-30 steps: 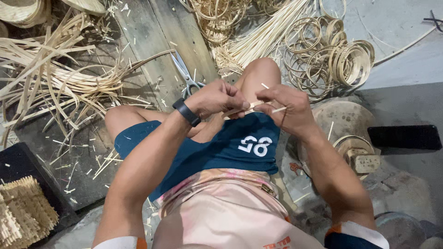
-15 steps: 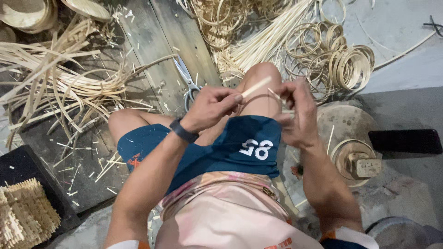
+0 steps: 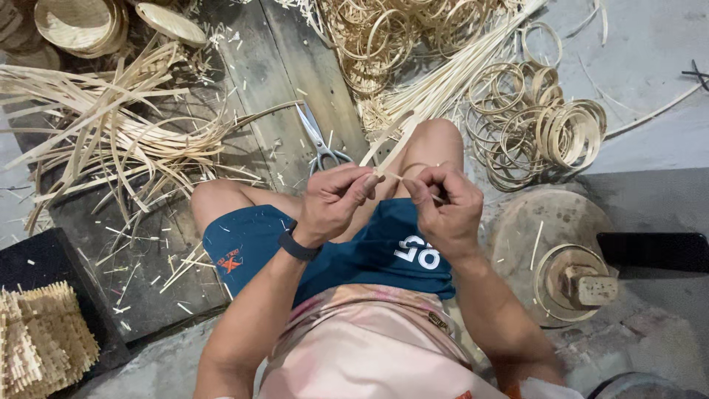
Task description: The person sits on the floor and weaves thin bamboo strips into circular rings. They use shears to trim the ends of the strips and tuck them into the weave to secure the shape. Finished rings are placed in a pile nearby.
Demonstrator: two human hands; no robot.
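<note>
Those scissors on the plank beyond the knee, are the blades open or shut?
Shut. The scissors lie flat on the wooden plank, their two blades together in a single point aimed away from the person, handles toward the knee.

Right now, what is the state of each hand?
Left hand: closed, pinching the bamboo strip.
Right hand: closed, pinching the same strip.

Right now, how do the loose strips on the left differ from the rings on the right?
The loose strips lie long, splayed and tangled on the wooden boards; the rings are bent into closed hoops, heaped on the grey floor. The strips spread wider; the rings sit compactly. Both are the same pale material.
</note>
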